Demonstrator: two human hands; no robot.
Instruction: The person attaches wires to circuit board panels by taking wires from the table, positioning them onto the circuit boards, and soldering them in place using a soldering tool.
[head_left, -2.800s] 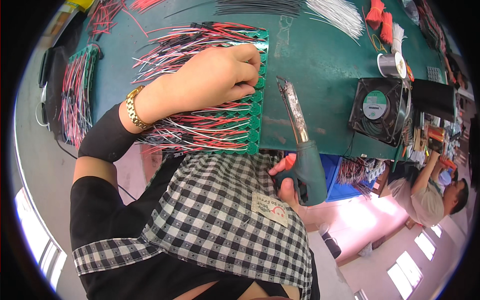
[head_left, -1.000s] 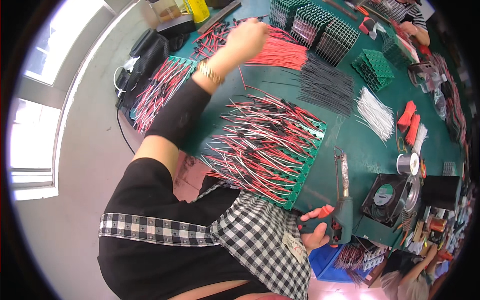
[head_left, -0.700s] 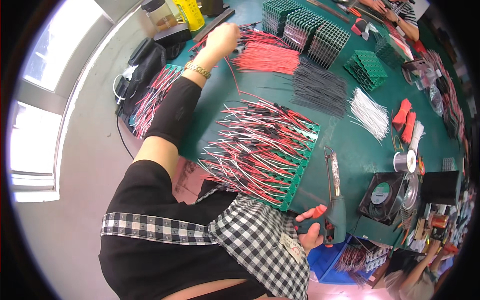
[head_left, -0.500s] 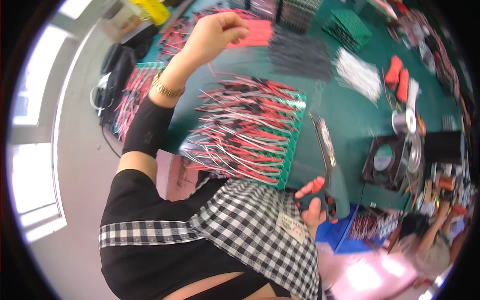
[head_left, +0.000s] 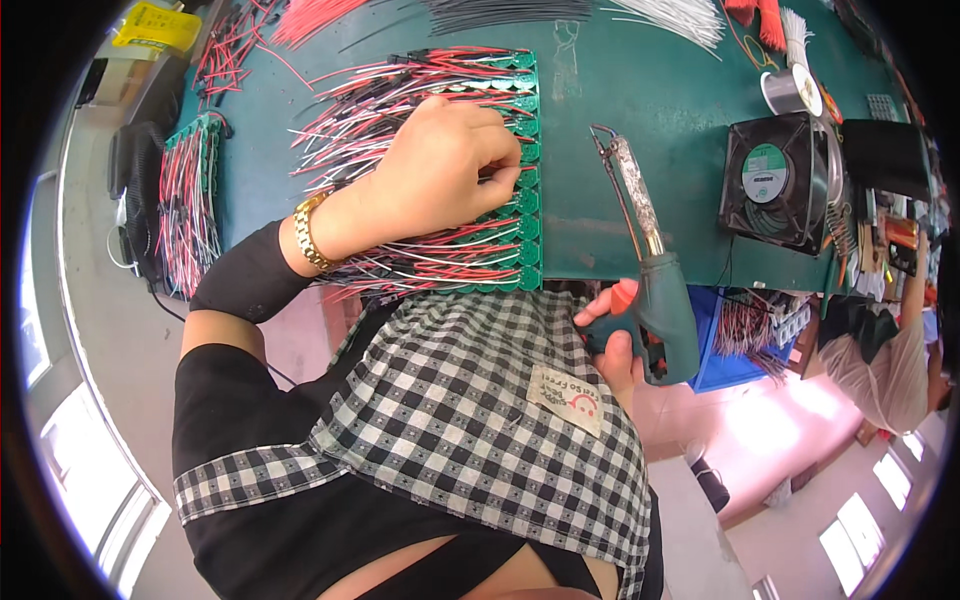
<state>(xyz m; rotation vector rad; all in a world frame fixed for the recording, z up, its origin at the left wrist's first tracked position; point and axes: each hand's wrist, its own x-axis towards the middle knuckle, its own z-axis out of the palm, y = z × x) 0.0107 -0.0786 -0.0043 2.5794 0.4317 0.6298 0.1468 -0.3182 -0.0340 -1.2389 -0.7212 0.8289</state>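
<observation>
A panel of round green circuit boards point(head_left: 529, 250) lies at the near edge of the table, with rows of red, white and black wires point(head_left: 440, 262) soldered or laid across it toward the left. My left hand point(head_left: 445, 165) is over the middle of this panel, thumb and forefinger curled together close to the boards. Whatever its fingertips pinch, if anything, is too small to make out. My right hand point(head_left: 620, 350) grips a dark green soldering gun point(head_left: 668, 320) with a red trigger. Its metal barrel and thin tip point away from me, to the right of the panel and apart from it.
Red wires point(head_left: 310, 18), black wires point(head_left: 505, 12) and white wires point(head_left: 672, 18) lie at the far side. A solder spool point(head_left: 792, 92) and a black fan point(head_left: 775, 182) stand right. Another wired panel point(head_left: 190, 205) sits left. A blue bin point(head_left: 725, 345) is below the table edge.
My left hand has come back from the far red wires to the panel. The whole view has shifted, bringing the panel higher in the picture. My right hand keeps its grip on the soldering gun.
</observation>
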